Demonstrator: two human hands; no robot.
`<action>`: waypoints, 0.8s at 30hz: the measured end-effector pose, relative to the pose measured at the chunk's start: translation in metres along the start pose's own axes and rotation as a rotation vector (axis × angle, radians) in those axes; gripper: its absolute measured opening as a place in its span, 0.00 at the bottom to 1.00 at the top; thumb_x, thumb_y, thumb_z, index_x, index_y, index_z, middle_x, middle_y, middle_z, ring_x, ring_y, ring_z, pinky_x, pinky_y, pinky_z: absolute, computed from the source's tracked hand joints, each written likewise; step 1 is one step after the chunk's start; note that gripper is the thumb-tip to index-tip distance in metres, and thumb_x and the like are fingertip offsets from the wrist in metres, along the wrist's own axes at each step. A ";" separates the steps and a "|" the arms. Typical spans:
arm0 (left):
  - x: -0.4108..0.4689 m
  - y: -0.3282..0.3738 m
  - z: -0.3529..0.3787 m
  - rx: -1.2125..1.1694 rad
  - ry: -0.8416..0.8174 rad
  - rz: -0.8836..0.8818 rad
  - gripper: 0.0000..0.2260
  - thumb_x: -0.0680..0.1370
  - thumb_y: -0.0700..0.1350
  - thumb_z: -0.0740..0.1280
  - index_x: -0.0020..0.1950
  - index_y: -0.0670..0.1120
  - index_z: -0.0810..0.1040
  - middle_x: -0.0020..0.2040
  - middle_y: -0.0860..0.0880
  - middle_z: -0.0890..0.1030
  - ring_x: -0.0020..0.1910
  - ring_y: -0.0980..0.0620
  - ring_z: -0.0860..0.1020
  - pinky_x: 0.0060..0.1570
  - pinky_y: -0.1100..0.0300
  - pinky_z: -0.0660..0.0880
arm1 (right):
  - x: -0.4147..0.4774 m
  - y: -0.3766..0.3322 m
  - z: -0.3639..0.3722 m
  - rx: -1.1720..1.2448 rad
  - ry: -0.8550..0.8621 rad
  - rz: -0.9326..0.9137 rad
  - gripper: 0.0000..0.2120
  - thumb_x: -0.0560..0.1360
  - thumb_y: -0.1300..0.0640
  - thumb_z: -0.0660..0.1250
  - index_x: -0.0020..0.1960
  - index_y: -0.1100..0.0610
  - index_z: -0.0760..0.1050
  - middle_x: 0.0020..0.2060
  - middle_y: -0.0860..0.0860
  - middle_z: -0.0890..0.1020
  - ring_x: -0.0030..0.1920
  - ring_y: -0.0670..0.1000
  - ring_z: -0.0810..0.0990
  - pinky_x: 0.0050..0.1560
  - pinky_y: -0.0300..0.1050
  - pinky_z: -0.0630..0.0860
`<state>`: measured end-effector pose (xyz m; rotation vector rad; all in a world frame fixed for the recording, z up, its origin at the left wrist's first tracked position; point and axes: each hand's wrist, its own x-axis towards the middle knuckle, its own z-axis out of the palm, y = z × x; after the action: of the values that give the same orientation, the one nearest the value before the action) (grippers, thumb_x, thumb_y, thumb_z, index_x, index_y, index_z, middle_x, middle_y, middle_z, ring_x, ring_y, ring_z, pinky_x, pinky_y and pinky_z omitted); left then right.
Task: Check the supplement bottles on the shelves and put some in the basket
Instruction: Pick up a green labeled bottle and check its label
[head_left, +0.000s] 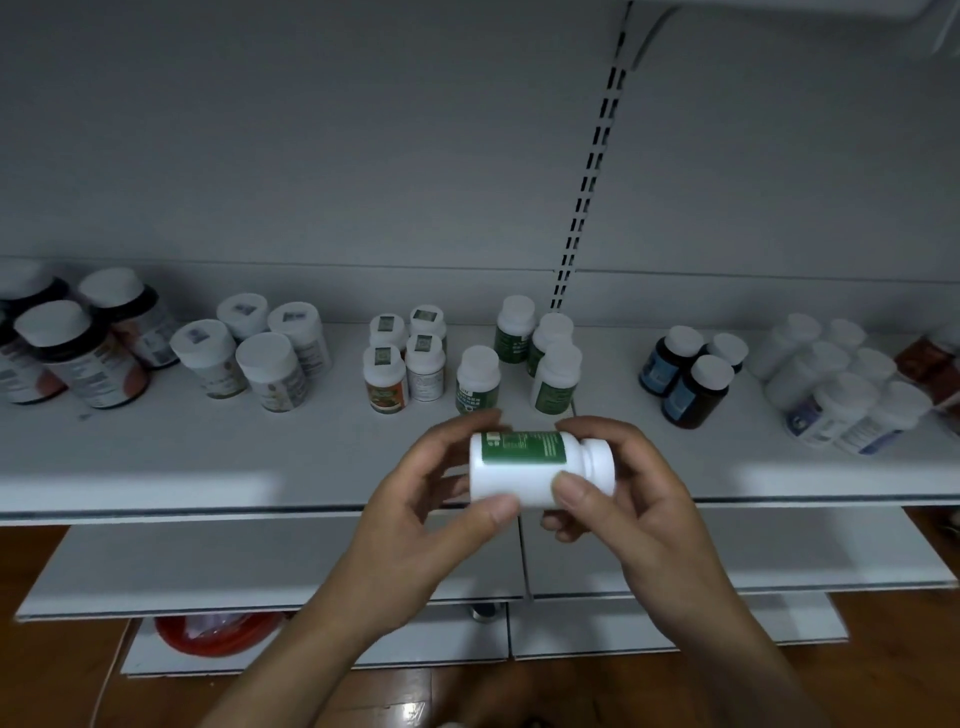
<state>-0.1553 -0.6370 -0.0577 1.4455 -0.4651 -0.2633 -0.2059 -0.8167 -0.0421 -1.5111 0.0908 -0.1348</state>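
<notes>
A white supplement bottle with a green label (524, 470) lies on its side between both hands, cap pointing right, in front of the shelf edge. My left hand (415, 514) grips its base end, thumb underneath. My right hand (623, 499) grips the cap end, thumb on the bottle's front. Behind it on the white shelf (208, 457) stand several matching green-label bottles (556, 374). The basket is not clearly in view.
Groups of bottles line the shelf: dark ones with orange labels (83, 353) at left, white ones (260, 358), small ones (405, 358), dark blue-label ones (691, 374), white ones (841, 384) at right. Lower shelves (260, 566) sit below. A red ring-shaped object (213, 631) lies near the wooden floor.
</notes>
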 end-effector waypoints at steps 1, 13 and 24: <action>-0.001 -0.001 0.000 0.002 -0.023 0.018 0.24 0.71 0.47 0.72 0.67 0.49 0.74 0.63 0.49 0.79 0.61 0.48 0.79 0.55 0.61 0.76 | 0.001 0.000 0.001 -0.013 0.022 0.001 0.16 0.70 0.53 0.71 0.57 0.52 0.76 0.45 0.49 0.84 0.37 0.52 0.83 0.38 0.42 0.80; -0.002 -0.003 0.003 0.013 -0.037 0.028 0.23 0.72 0.47 0.72 0.66 0.51 0.74 0.64 0.50 0.77 0.62 0.47 0.77 0.57 0.57 0.77 | 0.000 0.003 -0.001 -0.080 0.072 -0.022 0.12 0.71 0.47 0.69 0.53 0.49 0.79 0.43 0.45 0.83 0.40 0.44 0.82 0.37 0.41 0.79; 0.001 -0.002 0.005 -0.008 -0.045 0.028 0.22 0.72 0.46 0.71 0.66 0.49 0.75 0.61 0.48 0.79 0.59 0.46 0.79 0.54 0.58 0.77 | -0.001 0.006 -0.002 -0.021 0.057 -0.007 0.18 0.69 0.49 0.72 0.57 0.53 0.76 0.47 0.50 0.84 0.43 0.51 0.84 0.37 0.42 0.80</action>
<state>-0.1564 -0.6416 -0.0595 1.4263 -0.5196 -0.2755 -0.2065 -0.8184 -0.0478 -1.5294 0.1330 -0.1831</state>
